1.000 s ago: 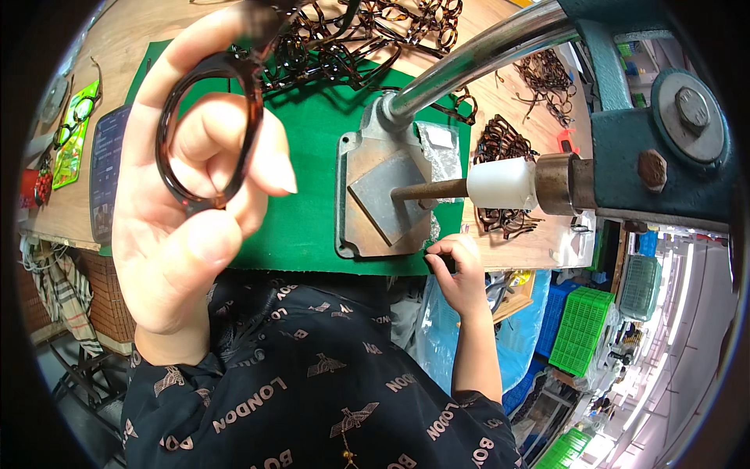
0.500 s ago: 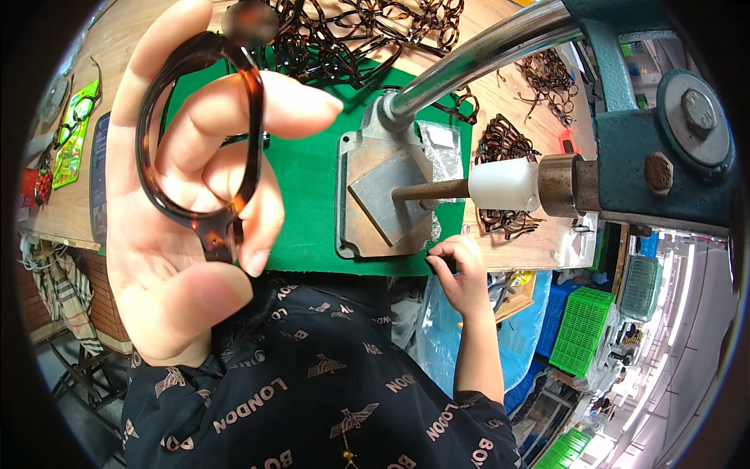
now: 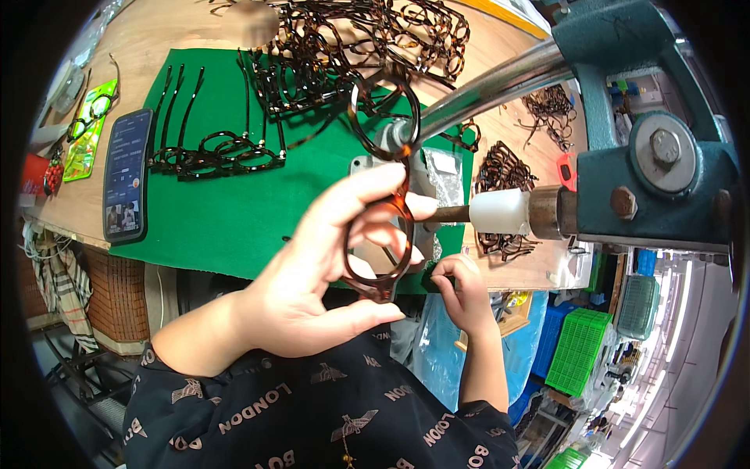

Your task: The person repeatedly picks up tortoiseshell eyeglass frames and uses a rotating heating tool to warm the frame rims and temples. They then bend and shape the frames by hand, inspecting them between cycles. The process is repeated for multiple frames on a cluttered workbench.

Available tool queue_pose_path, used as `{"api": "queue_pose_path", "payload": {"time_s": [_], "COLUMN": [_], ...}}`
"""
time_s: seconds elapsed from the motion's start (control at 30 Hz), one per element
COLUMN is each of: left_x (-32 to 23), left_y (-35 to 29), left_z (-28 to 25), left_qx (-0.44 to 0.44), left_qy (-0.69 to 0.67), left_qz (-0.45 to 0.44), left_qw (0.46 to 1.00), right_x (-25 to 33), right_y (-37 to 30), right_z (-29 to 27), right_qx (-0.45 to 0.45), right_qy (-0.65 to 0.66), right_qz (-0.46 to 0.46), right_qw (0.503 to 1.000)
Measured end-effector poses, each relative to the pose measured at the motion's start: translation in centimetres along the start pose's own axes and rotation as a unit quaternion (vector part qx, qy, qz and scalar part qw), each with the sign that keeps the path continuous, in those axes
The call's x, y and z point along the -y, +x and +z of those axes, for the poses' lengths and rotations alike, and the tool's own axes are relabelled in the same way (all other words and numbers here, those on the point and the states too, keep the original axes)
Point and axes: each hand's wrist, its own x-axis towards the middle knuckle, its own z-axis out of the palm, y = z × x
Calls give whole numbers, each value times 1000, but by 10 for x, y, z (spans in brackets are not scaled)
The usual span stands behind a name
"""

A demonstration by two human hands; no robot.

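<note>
My left hand [image 3: 293, 293] is raised in front of the press, its thumb and fingers closed around a brown tortoiseshell eyeglass frame [image 3: 405, 150]. The frame stands on end, one round rim above the other, and no lenses can be made out. Its lower rim is between my fingers. Behind it, the base of the press is largely covered. At the table's front edge rests my right hand [image 3: 466, 293], fingers curled in; a small dark thing may be at its fingertips, too hidden to name. The rod [image 3: 451, 213] and white sleeve [image 3: 500, 211] of the press lie just beyond it.
A green mat [image 3: 211, 227] covers the table, with several folded-open glasses [image 3: 226, 160] on it and a phone [image 3: 127, 176] at left. Tangled frames [image 3: 336, 55] pile up at the back. The green press head [image 3: 656, 180] fills the right; more frames [image 3: 504, 172] lie beside it.
My left hand has moved right and away from the camera with the eyeglass frame, uncovering the phone and the glasses on the mat. My right hand stays near the table edge.
</note>
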Motion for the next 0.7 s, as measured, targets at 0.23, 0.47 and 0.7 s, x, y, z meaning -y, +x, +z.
{"api": "queue_pose_path", "payload": {"time_s": [0.23, 0.47, 0.7], "left_x": [3, 7, 9], "left_y": [1, 2, 2], "left_z": [0, 1, 3], "left_qx": [32, 26, 19], "left_qy": [40, 40, 38], "left_qz": [15, 11, 9], "left_qw": [999, 999, 999], "right_x": [-2, -7, -13], "right_y": [-2, -10, -16], "right_z": [-4, 10, 6], "right_qx": [-37, -39, -56], "right_qy": [6, -69, 6], "right_qz": [32, -5, 32], "right_qw": [999, 997, 998]}}
